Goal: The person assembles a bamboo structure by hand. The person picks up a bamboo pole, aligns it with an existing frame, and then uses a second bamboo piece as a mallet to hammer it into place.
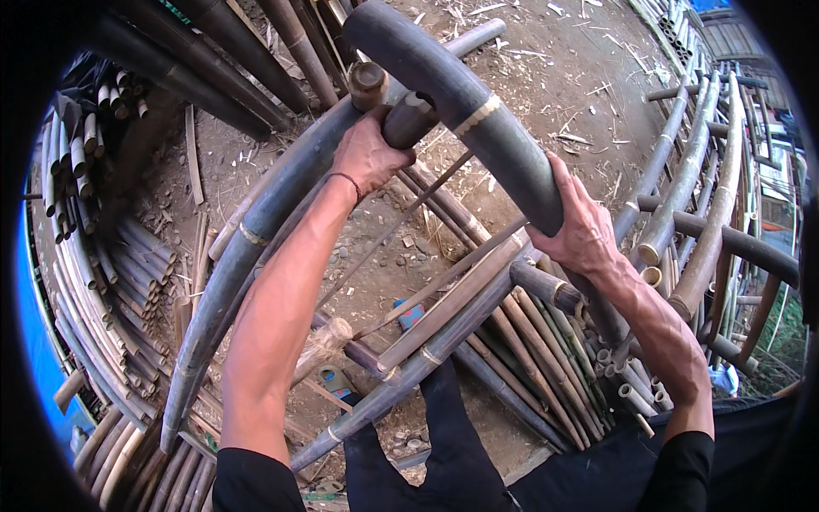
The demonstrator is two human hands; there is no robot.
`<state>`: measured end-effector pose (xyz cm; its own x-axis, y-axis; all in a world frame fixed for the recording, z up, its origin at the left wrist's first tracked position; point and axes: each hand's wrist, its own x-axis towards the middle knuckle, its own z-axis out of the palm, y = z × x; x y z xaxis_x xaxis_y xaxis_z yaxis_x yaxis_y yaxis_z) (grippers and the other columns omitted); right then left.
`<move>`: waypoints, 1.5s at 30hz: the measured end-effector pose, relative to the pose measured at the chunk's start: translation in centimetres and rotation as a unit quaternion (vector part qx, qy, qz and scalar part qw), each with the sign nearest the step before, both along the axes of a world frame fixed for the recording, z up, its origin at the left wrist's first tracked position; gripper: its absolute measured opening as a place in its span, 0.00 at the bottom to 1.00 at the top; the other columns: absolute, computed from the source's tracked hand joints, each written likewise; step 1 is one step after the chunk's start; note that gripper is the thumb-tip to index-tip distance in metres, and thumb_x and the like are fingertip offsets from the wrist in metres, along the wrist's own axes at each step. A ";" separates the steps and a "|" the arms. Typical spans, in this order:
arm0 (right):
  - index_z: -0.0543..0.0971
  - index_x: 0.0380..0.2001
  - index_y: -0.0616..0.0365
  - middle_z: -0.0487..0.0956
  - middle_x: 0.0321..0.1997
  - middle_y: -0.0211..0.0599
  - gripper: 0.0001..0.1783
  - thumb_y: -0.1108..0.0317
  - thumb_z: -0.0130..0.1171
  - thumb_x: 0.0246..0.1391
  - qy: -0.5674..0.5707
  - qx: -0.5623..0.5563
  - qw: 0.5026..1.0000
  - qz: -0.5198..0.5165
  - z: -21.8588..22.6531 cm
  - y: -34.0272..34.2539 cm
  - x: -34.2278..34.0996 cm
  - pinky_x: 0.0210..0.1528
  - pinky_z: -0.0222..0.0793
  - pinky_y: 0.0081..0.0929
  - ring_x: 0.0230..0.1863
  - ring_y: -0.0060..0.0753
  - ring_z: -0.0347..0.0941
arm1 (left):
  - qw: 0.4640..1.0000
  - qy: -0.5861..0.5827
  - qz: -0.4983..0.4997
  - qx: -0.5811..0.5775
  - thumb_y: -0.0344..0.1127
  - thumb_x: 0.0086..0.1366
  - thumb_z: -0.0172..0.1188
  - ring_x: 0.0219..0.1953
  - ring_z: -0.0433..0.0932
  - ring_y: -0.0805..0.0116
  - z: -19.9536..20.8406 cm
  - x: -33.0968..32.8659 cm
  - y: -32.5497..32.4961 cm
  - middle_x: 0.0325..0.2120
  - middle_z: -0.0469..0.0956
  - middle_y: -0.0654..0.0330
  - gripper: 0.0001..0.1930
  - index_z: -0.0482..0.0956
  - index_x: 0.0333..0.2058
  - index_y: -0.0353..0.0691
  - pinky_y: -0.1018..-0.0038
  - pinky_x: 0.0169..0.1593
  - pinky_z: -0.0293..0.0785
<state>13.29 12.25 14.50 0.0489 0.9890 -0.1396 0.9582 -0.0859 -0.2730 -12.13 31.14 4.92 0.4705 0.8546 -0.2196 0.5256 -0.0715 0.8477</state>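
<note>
My right hand point(584, 218) is closed round the lower end of a thick dark bamboo pole point(503, 141), which slants from the top middle and has a pale ring at its joint. My left hand point(371, 158) grips a short dark bamboo crosspiece point(409, 121) lying against that pole; whether the two are joined I cannot tell. Beside the left hand, a bamboo stub point(368, 85) stands up from a long bamboo rail point(256, 230) that curves down to the lower left. Below the hands, another rail point(418, 367) carries a short crosspiece point(546, 286).
Cut bamboo poles point(72, 294) are piled at the left, and more point(554, 375) lie at lower right. Bamboo frames point(699, 179) stand along the right side. Dark poles point(213, 60) lean at the upper left. Chips and splinters litter the dirt ground point(546, 77).
</note>
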 end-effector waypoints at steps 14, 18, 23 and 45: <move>0.53 0.71 0.48 0.73 0.45 0.46 0.57 0.64 0.72 0.37 0.004 0.007 0.997 0.077 -1.2 2.4 3.6 0.46 0.76 0.43 0.44 0.52 0.76 | 1.000 0.009 0.009 -0.008 0.42 0.42 0.72 0.46 0.81 0.58 1.0 0.0 -0.6 0.42 0.82 0.47 0.38 0.75 0.54 0.31 0.68 0.53 0.73; 0.53 0.70 0.48 0.73 0.45 0.47 0.56 0.64 0.71 0.39 0.051 0.049 0.990 0.126 -3.2 3.6 5.6 0.47 0.76 0.45 0.45 0.53 0.75 | 0.999 0.013 0.016 0.027 0.42 0.41 0.72 0.47 0.80 0.57 0.5 0.3 -0.3 0.43 0.81 0.46 0.39 0.74 0.54 0.31 0.68 0.54 0.72; 0.52 0.70 0.49 0.73 0.45 0.49 0.56 0.65 0.70 0.39 0.030 0.011 0.994 0.106 -0.9 3.2 3.8 0.44 0.77 0.45 0.42 0.56 0.77 | 0.999 0.012 0.021 0.042 0.40 0.42 0.71 0.49 0.79 0.57 0.5 -0.1 -0.1 0.46 0.80 0.47 0.40 0.72 0.56 0.30 0.68 0.56 0.71; 0.54 0.71 0.48 0.75 0.54 0.57 0.55 0.62 0.70 0.39 -0.030 -0.025 0.996 0.086 2.9 3.6 2.9 0.55 0.75 0.44 0.49 0.56 0.78 | 0.999 -0.019 -0.036 -0.018 0.33 0.69 0.49 0.45 0.79 0.51 -2.1 5.7 -11.5 0.44 0.79 0.46 0.13 0.77 0.49 0.40 0.60 0.51 0.75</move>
<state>16.17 15.82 17.41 -0.1110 0.9754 -0.1905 0.9745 0.0692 -0.2135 -6.40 19.62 2.81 0.5394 0.8099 -0.2303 0.4879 -0.0777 0.8694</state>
